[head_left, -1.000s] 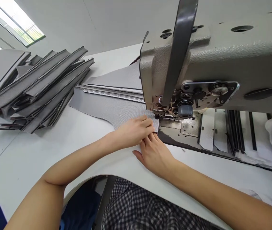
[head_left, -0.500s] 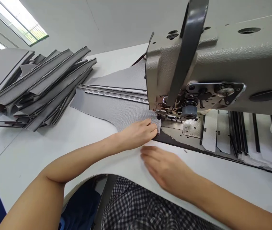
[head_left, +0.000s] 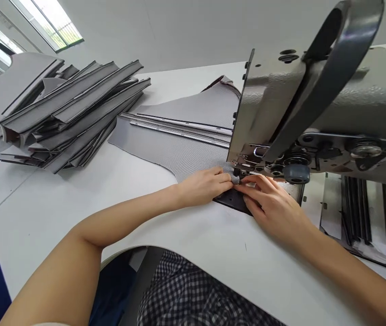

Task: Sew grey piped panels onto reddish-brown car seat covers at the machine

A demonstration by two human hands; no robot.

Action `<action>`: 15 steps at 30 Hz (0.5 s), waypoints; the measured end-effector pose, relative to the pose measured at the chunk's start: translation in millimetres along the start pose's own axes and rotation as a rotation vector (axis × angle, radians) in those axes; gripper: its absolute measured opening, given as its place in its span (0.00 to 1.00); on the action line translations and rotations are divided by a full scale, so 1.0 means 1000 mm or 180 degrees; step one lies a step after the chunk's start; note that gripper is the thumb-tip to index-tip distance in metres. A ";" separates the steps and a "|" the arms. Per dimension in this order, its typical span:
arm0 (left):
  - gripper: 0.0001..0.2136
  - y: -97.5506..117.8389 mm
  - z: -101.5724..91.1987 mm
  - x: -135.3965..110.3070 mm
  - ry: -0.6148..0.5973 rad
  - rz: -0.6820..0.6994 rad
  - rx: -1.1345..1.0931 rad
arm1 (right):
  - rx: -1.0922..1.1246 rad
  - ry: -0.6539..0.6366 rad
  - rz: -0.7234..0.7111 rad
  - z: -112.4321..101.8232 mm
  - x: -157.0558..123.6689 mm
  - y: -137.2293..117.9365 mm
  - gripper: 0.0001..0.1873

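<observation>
"What's changed?"
"The right hand (head_left: 276, 206), toward four o'clock. Half a second ago it was apart from the cloth, blurred; now its fingertips touch the corner of the grey panel (head_left: 182, 156), close to the needle end of the sewing machine (head_left: 264, 99) at two o'clock."
"Is it pinching?"
"I can't tell; the fingertips overlap the folded edge there."
"And the left hand (head_left: 206, 186)?"
"It has stayed on the panel just below centre, fingers curled over the near edge, gripping it. So that corner is now handled from both sides, not by one hand alone."
"Where's the panel?"
"Spread from nine o'clock across the centre to one, partly hidden behind the machine."
"What about the surface and room?"
"A white table (head_left: 145, 235), its near edge cut in a curve toward seven, a thread (head_left: 245, 246) at five. A stack of grey pieces (head_left: 87, 106) sits at ten, dark strips (head_left: 358, 208) toward three. Beyond, a pale wall (head_left: 186, 36) at twelve and a window (head_left: 55, 22) toward eleven."
</observation>
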State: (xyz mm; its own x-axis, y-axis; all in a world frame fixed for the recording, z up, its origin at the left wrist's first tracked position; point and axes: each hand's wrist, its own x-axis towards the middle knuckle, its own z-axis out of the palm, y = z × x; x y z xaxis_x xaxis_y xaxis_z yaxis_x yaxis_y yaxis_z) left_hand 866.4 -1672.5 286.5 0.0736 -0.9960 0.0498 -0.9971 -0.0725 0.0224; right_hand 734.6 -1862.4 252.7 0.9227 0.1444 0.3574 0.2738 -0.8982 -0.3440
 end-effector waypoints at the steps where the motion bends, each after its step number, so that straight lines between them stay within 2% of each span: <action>1: 0.13 -0.004 0.001 0.002 0.0017 -0.0010 -0.0011 | -0.0058 0.0036 0.0017 0.001 0.001 0.001 0.18; 8: 0.17 -0.023 0.007 0.019 0.0036 -0.0159 -0.0062 | -0.0358 0.0353 -0.0159 0.008 0.002 0.003 0.18; 15: 0.15 -0.028 0.010 0.025 0.0103 -0.0228 -0.0009 | -0.0292 0.0363 -0.0112 0.008 -0.002 0.001 0.16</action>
State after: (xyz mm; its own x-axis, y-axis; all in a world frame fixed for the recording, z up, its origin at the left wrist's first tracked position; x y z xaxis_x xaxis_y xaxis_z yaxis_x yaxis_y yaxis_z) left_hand 896.4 -1695.9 276.8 0.1453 -0.9861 0.0803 -0.9892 -0.1434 0.0299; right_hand 735.5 -1860.7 244.9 0.8747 0.1331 0.4660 0.2747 -0.9283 -0.2505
